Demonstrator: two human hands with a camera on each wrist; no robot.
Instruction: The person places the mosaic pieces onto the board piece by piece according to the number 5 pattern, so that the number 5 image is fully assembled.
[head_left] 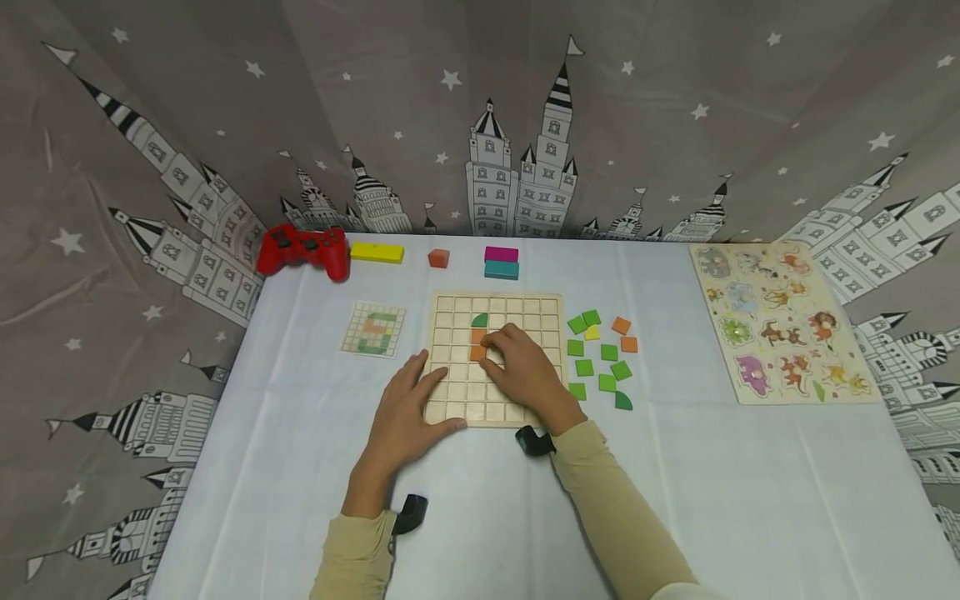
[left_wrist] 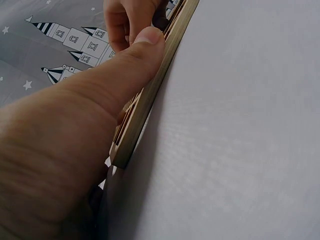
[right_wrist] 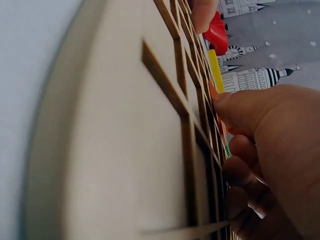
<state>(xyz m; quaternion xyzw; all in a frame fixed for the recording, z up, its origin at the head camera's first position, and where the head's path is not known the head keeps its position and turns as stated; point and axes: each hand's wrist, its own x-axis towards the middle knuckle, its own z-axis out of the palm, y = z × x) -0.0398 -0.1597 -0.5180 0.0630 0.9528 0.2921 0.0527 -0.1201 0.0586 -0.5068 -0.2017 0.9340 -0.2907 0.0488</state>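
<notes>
A pale wooden grid board (head_left: 457, 389) lies on the table, with a green quarter-round tile (head_left: 479, 320) in one cell. Below that tile sit orange square tiles, one above the other. My right hand (head_left: 525, 372) is over the board's middle, thumb and index finger at the lower orange square tile (head_left: 477, 353). In the right wrist view the thumb meets an orange edge (right_wrist: 213, 90), and the other fingers curl beneath. With fingers spread, my left hand (head_left: 405, 414) rests along the board's left side. Its thumb (left_wrist: 142, 50) lies on the near rim in the left wrist view.
Several green square tiles (head_left: 584, 367), a yellow one (head_left: 592, 332) and orange ones (head_left: 621, 326) lie right of the board. A pattern card (head_left: 348, 340) is at left. Behind are a red game controller (head_left: 336, 254) and coloured blocks (head_left: 377, 252). An animal puzzle (head_left: 757, 325) lies far right.
</notes>
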